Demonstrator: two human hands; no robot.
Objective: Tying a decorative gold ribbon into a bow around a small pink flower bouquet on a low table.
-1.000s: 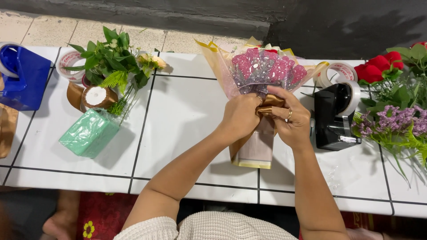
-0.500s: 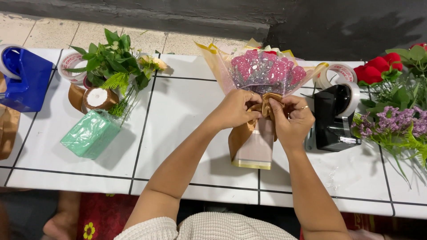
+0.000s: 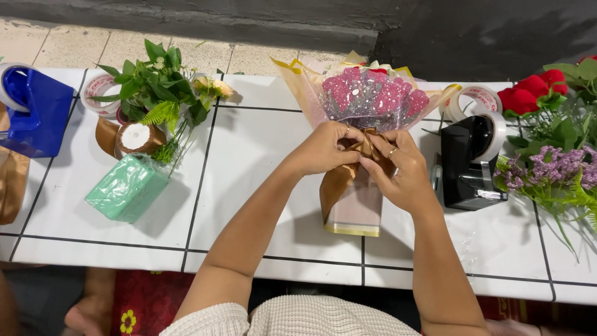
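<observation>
Both my left hand point(image 3: 323, 149) and right hand point(image 3: 401, 174) pinch the golden-brown satin ribbon point(image 3: 339, 183) under the pink wrapped bouquet point(image 3: 373, 93).

We are now pinching the gold ribbon point(image 3: 364, 149) between both hands, left hand point(image 3: 324, 149) and right hand point(image 3: 404, 174) having parted slightly.

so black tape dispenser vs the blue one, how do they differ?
Colour: the black tape dispenser is black, the blue tape dispenser is blue. Place: the black one stands beside the right hand; the blue one sits at the table's far left edge, partly cut off. Surroundings: flowers lie next to the black one, a brown strip beside the blue one. Both carry a roll of tape.
</observation>
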